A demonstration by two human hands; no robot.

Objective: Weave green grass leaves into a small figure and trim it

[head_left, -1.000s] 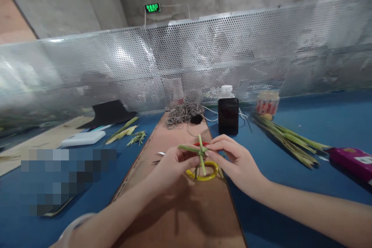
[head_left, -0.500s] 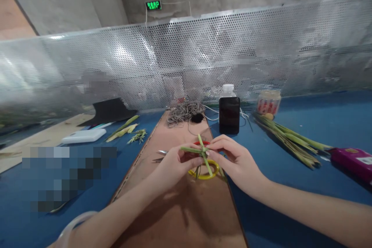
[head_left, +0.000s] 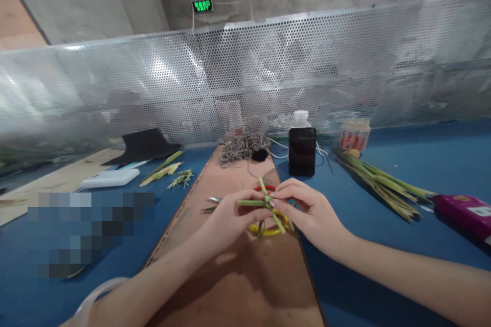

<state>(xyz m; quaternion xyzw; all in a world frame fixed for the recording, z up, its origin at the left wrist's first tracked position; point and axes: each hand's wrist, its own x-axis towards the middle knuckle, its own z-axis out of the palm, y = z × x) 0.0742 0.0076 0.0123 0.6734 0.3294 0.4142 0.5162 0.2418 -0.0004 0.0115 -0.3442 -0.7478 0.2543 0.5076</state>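
Observation:
Both hands meet over a brown board [head_left: 245,286]. My left hand [head_left: 226,222] pinches a cross of green leaf strips [head_left: 264,203] from the left. My right hand [head_left: 310,209] pinches the same cross from the right, fingers pressed together at its middle. Below the cross lie scissors with yellow and red handle rings [head_left: 273,227], their blades [head_left: 213,203] pointing left on the board.
A black phone [head_left: 302,152] stands against a white-capped bottle [head_left: 299,118]. A bundle of green stalks [head_left: 383,184] lies to the right, with a magenta box [head_left: 466,210] and a small jar [head_left: 353,135]. Grey cord [head_left: 243,145] and leaf scraps [head_left: 164,171] lie left; a perforated metal screen [head_left: 245,87] stands behind.
The crossed leaf strips have turned a little clockwise between my fingers and sunk slightly lower. Both hands stay almost where they were.

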